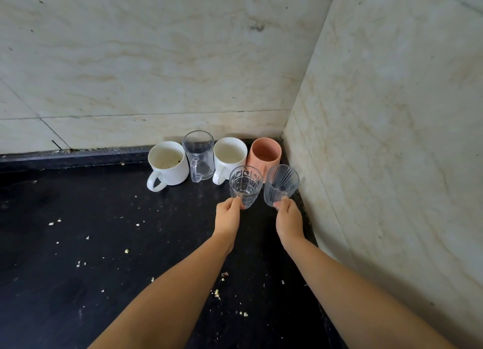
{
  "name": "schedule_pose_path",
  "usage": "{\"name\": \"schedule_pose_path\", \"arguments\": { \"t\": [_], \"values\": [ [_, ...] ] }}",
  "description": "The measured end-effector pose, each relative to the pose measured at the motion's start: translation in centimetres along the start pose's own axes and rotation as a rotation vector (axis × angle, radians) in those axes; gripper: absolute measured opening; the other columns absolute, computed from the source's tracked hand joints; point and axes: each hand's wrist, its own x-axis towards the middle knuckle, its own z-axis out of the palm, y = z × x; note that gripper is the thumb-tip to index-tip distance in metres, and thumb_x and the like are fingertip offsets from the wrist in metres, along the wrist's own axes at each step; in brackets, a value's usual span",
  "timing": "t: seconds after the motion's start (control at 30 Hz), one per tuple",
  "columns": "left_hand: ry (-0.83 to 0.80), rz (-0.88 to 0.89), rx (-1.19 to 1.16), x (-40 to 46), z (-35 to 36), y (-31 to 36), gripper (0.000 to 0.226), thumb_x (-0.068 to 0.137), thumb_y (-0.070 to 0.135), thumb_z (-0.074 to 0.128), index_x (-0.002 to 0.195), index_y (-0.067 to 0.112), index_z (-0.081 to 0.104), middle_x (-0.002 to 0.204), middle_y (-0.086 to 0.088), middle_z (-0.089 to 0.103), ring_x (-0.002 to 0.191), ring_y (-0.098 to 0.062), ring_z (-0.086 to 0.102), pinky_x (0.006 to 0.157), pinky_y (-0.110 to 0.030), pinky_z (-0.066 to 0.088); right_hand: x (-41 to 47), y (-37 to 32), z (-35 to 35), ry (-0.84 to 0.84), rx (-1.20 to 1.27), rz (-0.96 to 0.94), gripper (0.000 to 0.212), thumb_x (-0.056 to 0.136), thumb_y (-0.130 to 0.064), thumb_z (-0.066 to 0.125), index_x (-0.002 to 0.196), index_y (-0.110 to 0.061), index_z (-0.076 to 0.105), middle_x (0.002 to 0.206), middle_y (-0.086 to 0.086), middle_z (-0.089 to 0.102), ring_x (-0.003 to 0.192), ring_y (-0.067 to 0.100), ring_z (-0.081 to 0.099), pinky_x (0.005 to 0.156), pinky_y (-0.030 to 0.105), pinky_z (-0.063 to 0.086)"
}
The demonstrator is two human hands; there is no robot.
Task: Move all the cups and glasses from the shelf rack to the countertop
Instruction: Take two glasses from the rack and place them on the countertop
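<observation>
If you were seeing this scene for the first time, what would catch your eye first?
The left hand holds a square-patterned clear glass, the right hand a line-etched clear glass, above the crumb-strewn black countertop. Behind, the peach ceramic cup stands out in the corner.

Both bare forearms reached forward, nearly parallel. The left hand (228, 216) pinched the base of a glass (245, 185) with curled fingers; the right hand (288, 219) gripped another glass (281, 184), tilted rightward.
</observation>
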Motion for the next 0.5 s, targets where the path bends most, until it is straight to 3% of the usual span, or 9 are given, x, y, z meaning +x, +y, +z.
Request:
{"name": "schedule_pose_path", "arguments": {
  "t": [0.1,0.2,0.33,0.43,0.5],
  "values": [
    [-0.007,-0.021,-0.015,0.0,0.6,-0.1,0.015,0.086,0.020,0.047,0.072,0.013,0.047,0.084,-0.007,0.044,0.078,-0.015,0.040,0.067,-0.028,0.034,0.4,0.0,-0.1,-0.036,-0.033,0.019,0.043,0.103,-0.025,0.027,0.115,-0.003,0.062,0.118,0.012,0.065,0.103,0.018,0.057,0.083,0.024,0.035],
    [0.000,-0.043,-0.009,0.2,0.8,-0.2,0.020,0.087,0.021,0.047,0.069,0.014,0.052,0.084,-0.002,0.054,0.081,-0.012,0.048,0.076,-0.032,0.039,0.6,0.0,-0.3,-0.069,-0.045,0.050,0.044,0.103,-0.027,0.027,0.116,-0.004,0.061,0.117,0.009,0.065,0.098,0.014,0.054,0.082,0.025,0.035],
    [0.017,-0.036,-0.004,0.0,0.3,-0.1,0.019,0.092,0.027,0.049,0.080,0.017,0.061,0.087,0.002,0.059,0.085,-0.011,0.052,0.077,-0.029,0.041,0.8,-0.5,-0.9,-0.128,-0.076,0.105,0.040,0.102,-0.033,0.028,0.106,-0.009,0.060,0.102,0.006,0.059,0.092,0.017,0.050,0.082,0.030,0.034],
    [0.053,-0.023,-0.013,-0.6,-0.5,0.3,0.025,0.093,0.034,0.052,0.108,0.015,0.058,0.103,-0.001,0.059,0.086,-0.009,0.053,0.077,-0.027,0.040,0.8,-1.2,-1.7,-0.103,-0.130,0.070,0.036,0.101,-0.033,0.030,0.084,-0.012,0.053,0.078,0.002,0.050,0.071,0.015,0.047,0.066,0.029,0.034],
    [0.086,-0.014,0.001,-1.2,-1.1,0.9,0.029,0.093,0.035,0.053,0.114,0.015,0.054,0.107,-0.002,0.057,0.085,-0.008,0.053,0.074,-0.025,0.041,0.6,-2.2,-2.2,-0.035,-0.175,0.033,0.035,0.101,-0.029,0.033,0.078,-0.010,0.052,0.075,0.006,0.049,0.066,0.018,0.047,0.054,0.028,0.032]
  ]
}}
